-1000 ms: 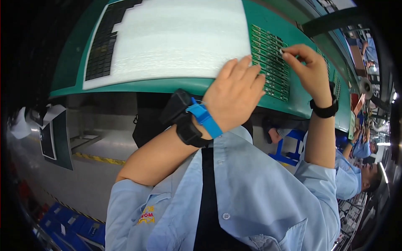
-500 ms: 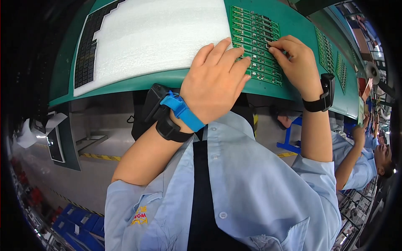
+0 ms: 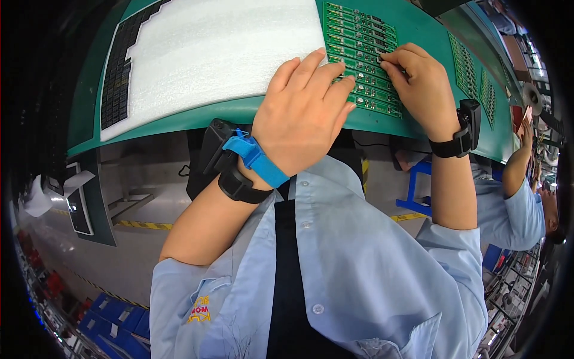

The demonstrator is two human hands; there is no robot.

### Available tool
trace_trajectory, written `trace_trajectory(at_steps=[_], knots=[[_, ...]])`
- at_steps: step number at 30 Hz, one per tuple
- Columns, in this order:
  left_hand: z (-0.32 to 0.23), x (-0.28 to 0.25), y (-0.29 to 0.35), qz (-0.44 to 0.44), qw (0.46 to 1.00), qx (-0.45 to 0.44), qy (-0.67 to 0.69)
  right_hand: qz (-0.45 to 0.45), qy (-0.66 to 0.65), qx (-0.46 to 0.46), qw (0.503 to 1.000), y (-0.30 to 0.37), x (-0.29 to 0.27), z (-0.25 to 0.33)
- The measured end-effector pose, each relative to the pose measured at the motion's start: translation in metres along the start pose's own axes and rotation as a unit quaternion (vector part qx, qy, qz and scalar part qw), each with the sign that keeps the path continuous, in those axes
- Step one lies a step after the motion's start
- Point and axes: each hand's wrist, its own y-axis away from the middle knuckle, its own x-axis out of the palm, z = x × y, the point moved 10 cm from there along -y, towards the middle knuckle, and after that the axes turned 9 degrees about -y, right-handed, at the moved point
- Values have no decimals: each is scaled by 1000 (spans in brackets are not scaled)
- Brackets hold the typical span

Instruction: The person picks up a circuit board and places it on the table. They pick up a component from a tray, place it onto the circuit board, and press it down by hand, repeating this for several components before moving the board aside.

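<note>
A green circuit board panel (image 3: pixel 359 36) with several rows of small boards lies on the green bench (image 3: pixel 197 116), beside a white foam sheet (image 3: pixel 215 48). My left hand (image 3: pixel 305 113) lies flat with fingers spread, covering the panel's near left corner and the foam's edge. It wears a blue wrist strap and a black band. My right hand (image 3: pixel 418 84), with a black wrist device, has thumb and forefinger pinched together on a row in the middle of the panel. What is pinched is too small to make out.
A black gridded tray (image 3: pixel 119 72) lies left of the foam. More green panels (image 3: pixel 460 57) lie further right on the bench. A co-worker in a light blue shirt (image 3: pixel 514 203) stands at the right. A blue stool (image 3: pixel 415 191) and blue crates (image 3: pixel 113 323) are on the floor.
The view has swung so the bench sits more to the left and larger. My left hand stays flat on the panel's corner. My right hand's pinch stays on the panel rows.
</note>
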Motion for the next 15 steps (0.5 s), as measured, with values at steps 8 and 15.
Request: trace_trajectory(at_steps=[8, 15], knots=[[1, 0, 1, 4, 1000, 0, 1, 36, -9, -2, 999, -5, 4, -2], [1, 0, 0, -5, 1000, 0, 7, 44, 20, -25, 999, -5, 4, 2]])
